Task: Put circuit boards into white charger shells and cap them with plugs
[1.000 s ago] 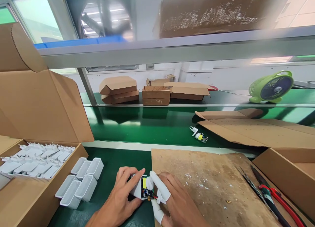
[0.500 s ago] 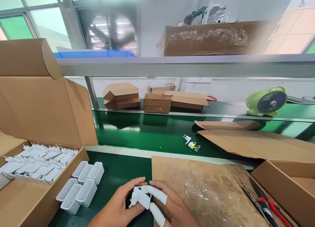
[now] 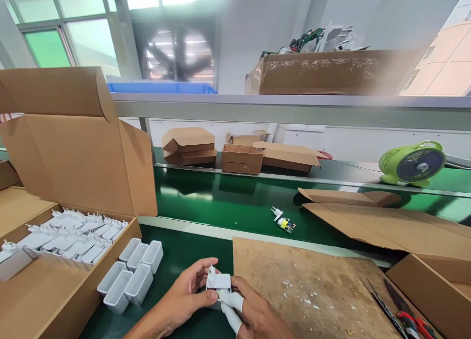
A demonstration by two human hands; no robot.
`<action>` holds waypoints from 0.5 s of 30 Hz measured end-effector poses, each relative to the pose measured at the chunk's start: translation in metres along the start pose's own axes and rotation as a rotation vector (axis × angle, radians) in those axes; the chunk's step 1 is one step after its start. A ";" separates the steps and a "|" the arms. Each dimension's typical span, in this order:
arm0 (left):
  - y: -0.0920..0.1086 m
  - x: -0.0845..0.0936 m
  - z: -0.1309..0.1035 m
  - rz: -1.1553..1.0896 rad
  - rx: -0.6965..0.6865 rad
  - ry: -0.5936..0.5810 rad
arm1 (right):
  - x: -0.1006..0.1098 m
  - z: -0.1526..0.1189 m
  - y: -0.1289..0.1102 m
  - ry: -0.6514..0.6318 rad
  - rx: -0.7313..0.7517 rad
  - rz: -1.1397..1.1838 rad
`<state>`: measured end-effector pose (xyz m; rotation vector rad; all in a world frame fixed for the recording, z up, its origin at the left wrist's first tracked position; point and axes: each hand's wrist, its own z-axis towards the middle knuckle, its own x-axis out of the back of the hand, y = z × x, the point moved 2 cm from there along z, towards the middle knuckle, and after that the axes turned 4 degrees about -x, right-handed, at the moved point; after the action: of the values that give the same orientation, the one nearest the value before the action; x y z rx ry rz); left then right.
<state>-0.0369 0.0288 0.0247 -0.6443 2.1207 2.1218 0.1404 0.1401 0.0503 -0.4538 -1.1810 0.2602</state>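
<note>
Both hands hold a white plug-in power adapter (image 3: 220, 281) low in the middle, at the left edge of the brown work board. Its plug end points up and away. My left hand (image 3: 191, 292) grips the adapter's left side, thumb pressed on its near face. With white finger covers on thumb and forefinger, my right hand (image 3: 257, 312) pinches it from the right and below. Fingers cover part of its lower body. To the left, several white open-topped plastic cases (image 3: 139, 283) stand together on the green surface.
An open carton (image 3: 84, 299) of white adapters stands left. A circuit board with a plug (image 3: 284, 223) lies behind the brown board (image 3: 312, 285). Tweezers (image 3: 382, 304) and red-handled scissors (image 3: 415, 322) lie right, beside another open carton (image 3: 430, 285). A green fan (image 3: 412, 163) stands behind.
The adapter has been turned from a tilt to more upright, its plug end now facing away. My right fingers have closed in under it. The head view has shifted slightly left and up.
</note>
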 end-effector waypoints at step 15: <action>-0.033 0.005 0.007 0.095 -0.109 -0.011 | 0.089 0.042 0.113 0.351 -0.520 -0.240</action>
<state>-0.0323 0.0358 -0.0084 -0.5499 2.0818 2.2984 0.1382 0.2861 0.0837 -0.7683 -0.9362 -0.3347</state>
